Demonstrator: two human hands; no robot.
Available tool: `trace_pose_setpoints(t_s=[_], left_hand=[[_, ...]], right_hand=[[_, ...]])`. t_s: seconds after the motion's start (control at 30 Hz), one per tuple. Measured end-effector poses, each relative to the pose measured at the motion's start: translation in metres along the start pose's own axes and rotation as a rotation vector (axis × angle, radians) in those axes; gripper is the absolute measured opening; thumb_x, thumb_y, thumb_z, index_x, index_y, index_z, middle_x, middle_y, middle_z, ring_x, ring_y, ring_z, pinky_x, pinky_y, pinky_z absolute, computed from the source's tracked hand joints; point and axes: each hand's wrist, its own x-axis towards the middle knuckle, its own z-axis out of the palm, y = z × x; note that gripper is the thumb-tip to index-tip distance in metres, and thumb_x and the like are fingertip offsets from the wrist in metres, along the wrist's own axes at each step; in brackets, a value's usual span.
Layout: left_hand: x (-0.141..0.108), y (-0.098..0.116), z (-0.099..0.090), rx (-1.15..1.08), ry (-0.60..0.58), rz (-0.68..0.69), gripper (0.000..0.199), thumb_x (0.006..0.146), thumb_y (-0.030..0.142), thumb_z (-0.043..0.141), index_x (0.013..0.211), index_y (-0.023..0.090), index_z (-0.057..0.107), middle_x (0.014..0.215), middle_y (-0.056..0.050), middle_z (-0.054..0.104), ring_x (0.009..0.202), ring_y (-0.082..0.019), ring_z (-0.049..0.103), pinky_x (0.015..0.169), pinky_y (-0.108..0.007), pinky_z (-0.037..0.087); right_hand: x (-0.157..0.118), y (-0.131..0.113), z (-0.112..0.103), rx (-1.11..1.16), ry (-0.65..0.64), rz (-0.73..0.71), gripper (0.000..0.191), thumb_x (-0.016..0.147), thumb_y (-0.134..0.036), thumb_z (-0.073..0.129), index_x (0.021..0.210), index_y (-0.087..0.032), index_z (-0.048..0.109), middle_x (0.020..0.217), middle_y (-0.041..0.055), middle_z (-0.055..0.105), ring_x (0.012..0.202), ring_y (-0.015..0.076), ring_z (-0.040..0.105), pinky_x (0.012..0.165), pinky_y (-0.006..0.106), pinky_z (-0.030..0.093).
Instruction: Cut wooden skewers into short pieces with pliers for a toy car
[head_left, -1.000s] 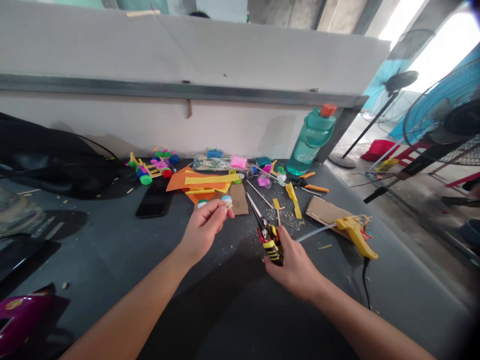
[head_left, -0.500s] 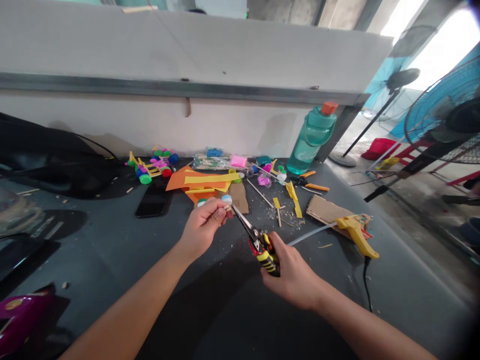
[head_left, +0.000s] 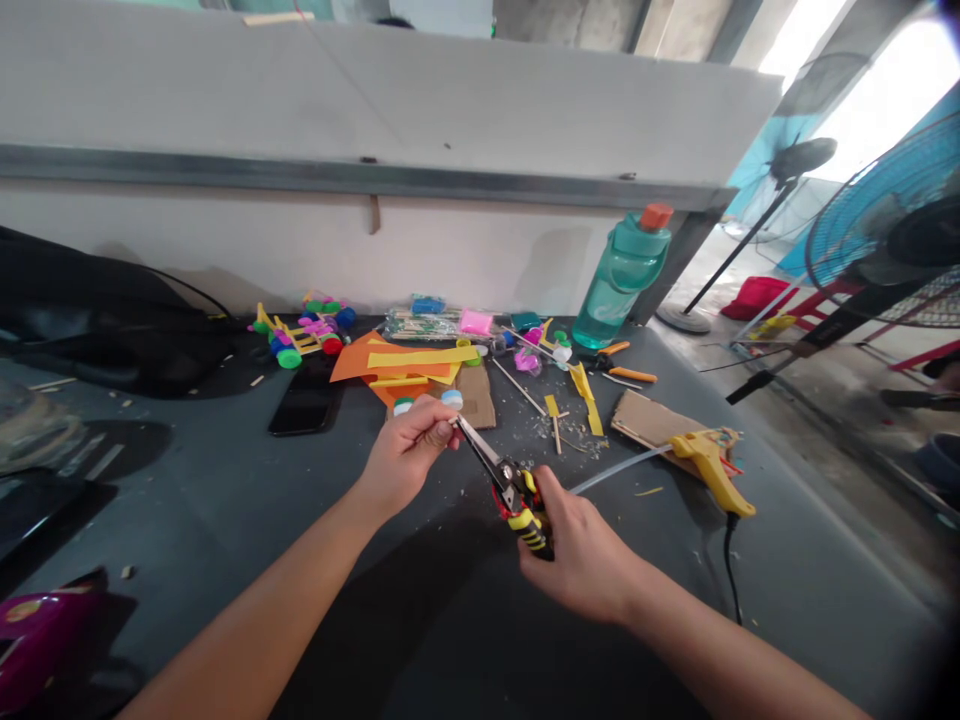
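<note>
So, far left: a black bag (head_left: 97, 310) lies on the gray table (head_left: 817, 570), and a shiny purple plastic thing (head_left: 45, 625) sits near the front corner.
Toy: a small toy made of sticks and colored bottle caps (head_left: 296, 335) sits at the back.
Phone: a black phone (head_left: 306, 395) lies flat just in front of the toy.
Paper: orange paper (head_left: 352, 365) lies under yellow paper strips (head_left: 424, 357), with a piece of brown cardboard (head_left: 476, 395) beside it, just behind the left hand.
Left hand: the left hand (head_left: 409, 455) pinches two small bottle caps (head_left: 451, 400), and its fingers (head_left: 435, 432) hide what is between them.
Right hand: the right hand (head_left: 581, 550) grips yellow and black snips (head_left: 525, 525).
Between the hands: the hands are apart, but the tips of the snips (head_left: 465, 432) reach right up to the left fingers. I cannot tell if they bite anything.
Back: a green water bottle (head_left: 619, 280) stands by the wall (head_left: 480, 260).
Right: a yellow glue gun (head_left: 709, 470) rests on cardboard (head_left: 649, 425), and a big fan (head_left: 877, 220) stands past the table.
</note>
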Motion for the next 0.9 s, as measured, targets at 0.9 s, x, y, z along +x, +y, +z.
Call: trace_pose_setpoints(t_s=[0.9], left_hand=[[-0.003,-0.013,0.003,-0.339,0.137,-0.135,0.013,0.075,0.032,0.071,0.073,0.019,0.068,0.07,-0.001,0.057,0.066,-0.013,0.051,0.064,-0.027,0.041]], right_hand=[[-0.004,-0.002,0.002,-0.086,0.01,0.024,0.029,0.066,-0.02,0.05,0.086,-0.024,0.029,0.066,-0.0028,0.049,0.059,0.0165,0.051,0.054,0.024,0.027]])
